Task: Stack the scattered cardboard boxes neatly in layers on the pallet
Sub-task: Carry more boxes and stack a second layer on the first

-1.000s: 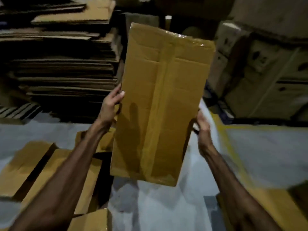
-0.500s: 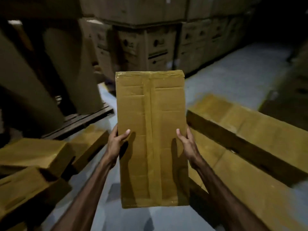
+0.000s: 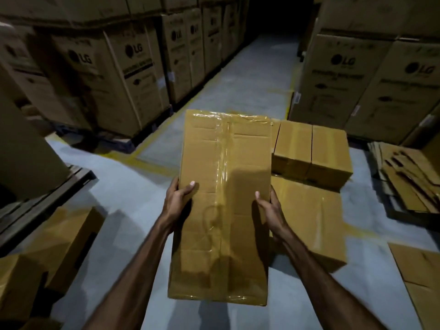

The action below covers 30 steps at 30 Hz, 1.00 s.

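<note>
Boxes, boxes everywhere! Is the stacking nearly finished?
Not yet. A few boxes already sit side by side ahead. The left hand and right hand hold one taped box now. More lie loose at the left and right, waiting.

Grey floor (image 3: 133,186), cardboard boxes (image 3: 312,148)

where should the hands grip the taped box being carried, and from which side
On its two long side edges near mid-length, one hand from each side, as the left hand and right hand do now: the taped box is long, flat and narrow enough to clamp between the palms.
</note>
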Tool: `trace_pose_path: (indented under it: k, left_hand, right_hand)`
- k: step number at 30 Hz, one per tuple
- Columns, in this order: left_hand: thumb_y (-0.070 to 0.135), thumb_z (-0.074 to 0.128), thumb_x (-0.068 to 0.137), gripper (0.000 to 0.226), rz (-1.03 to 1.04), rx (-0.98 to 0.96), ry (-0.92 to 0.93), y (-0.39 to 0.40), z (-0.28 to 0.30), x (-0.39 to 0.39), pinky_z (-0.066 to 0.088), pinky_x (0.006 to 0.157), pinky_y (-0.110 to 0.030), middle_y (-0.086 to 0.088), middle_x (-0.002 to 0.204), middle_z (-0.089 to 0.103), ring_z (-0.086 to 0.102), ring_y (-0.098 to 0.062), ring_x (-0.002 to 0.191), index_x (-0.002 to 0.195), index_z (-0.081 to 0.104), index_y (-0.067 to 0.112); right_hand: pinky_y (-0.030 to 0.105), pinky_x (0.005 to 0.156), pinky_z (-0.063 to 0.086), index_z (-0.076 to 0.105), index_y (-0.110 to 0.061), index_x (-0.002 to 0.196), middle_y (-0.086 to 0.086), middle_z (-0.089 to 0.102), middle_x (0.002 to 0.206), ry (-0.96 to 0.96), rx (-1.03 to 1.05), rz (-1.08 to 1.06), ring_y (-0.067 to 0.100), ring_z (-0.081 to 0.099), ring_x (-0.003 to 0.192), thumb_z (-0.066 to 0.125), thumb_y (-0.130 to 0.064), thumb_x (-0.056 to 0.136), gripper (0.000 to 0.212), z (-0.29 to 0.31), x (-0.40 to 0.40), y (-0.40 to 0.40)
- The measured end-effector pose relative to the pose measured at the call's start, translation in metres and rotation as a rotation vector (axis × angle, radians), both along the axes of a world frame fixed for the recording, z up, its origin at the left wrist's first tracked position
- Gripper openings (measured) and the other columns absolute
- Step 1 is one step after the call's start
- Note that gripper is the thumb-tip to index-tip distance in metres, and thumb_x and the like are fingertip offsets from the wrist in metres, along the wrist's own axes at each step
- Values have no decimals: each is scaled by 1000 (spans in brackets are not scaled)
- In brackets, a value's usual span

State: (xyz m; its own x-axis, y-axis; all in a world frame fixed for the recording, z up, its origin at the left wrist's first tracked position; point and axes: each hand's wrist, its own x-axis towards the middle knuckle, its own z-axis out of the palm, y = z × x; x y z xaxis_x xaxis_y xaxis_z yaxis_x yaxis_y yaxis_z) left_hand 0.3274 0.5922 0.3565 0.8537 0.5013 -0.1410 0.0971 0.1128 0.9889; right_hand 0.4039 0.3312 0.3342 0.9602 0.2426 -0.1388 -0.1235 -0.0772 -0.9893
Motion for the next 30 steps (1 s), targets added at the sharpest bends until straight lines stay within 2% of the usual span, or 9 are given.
trace_pose_path:
  k: [6, 10, 13, 15, 18, 20, 22, 25, 30]
  left_hand:
    - [24, 71, 97, 41, 7, 44, 61, 61, -21, -10, 57, 99, -42, 3, 125, 75, 71, -21, 114, 137, 63, 25]
    - [44, 75, 79, 48, 25, 54, 127, 95, -30, -4, 58, 95, -44, 10, 119, 75, 70, -19, 111, 126, 65, 38]
    - [45, 78, 74, 47, 4, 29, 158, 112, -35, 13, 60, 94, -46, 11, 117, 75, 71, -20, 110, 120, 66, 43]
    - [47, 80, 70, 46, -11, 39, 190, 122, -38, 31, 61, 95, -49, 10, 118, 75, 70, -21, 110, 114, 67, 46]
    - [47, 80, 73, 59, -14, 85, 231, 132, -44, 58, 60, 93, -43, 8, 122, 72, 69, -20, 110, 129, 64, 38]
    - [40, 80, 79, 57, 16, 80, 252, 142, -49, 81, 60, 87, -38, 7, 121, 72, 69, -19, 107, 133, 63, 34]
    - [39, 83, 75, 54, 51, 31, 288, 157, -58, 106, 64, 86, -39, 6, 117, 75, 72, -20, 105, 126, 66, 38]
    - [49, 87, 62, 59, 81, 57, 372, 187, -78, 139, 63, 91, -46, 10, 113, 76, 73, -26, 108, 118, 66, 50]
    - [56, 78, 67, 64, 105, 259, 521, 210, -77, 209, 59, 93, -48, 11, 115, 74, 69, -26, 104, 128, 59, 46]
  right_hand:
    - [56, 109, 50, 42, -36, 154, -6, 63, 141, 67, -10, -15, 19, 61, 129, 65, -48, 97, 63, -24, -15, 57]
    - [54, 110, 49, 40, -32, 155, -4, 61, 143, 63, -33, -13, 19, 60, 129, 66, -55, 91, 73, -33, -13, 93]
    - [50, 111, 48, 40, -28, 156, -5, 61, 140, 76, -71, -35, 12, 59, 124, 65, -46, 100, 64, -36, -1, 108]
    - [52, 110, 48, 42, -30, 155, -6, 62, 140, 105, -99, -51, 15, 59, 126, 66, -56, 94, 71, -42, 16, 116]
    - [57, 111, 46, 46, -32, 152, -6, 61, 144, 122, -167, -43, 22, 56, 132, 65, -73, 81, 84, -55, 46, 127]
    - [60, 111, 46, 45, -32, 152, -3, 58, 148, 154, -183, -41, 26, 54, 135, 64, -78, 79, 88, -63, 68, 140]
    - [61, 111, 45, 43, -30, 153, -1, 55, 151, 183, -179, -26, 29, 51, 137, 64, -77, 83, 87, -75, 93, 155]
    - [57, 112, 45, 41, -29, 156, 0, 55, 151, 226, -197, 11, 29, 53, 136, 63, -90, 70, 108, -85, 124, 180]
    - [48, 109, 45, 46, -25, 153, 1, 60, 144, 305, -174, 31, 29, 55, 132, 62, -78, 82, 89, -103, 193, 216]
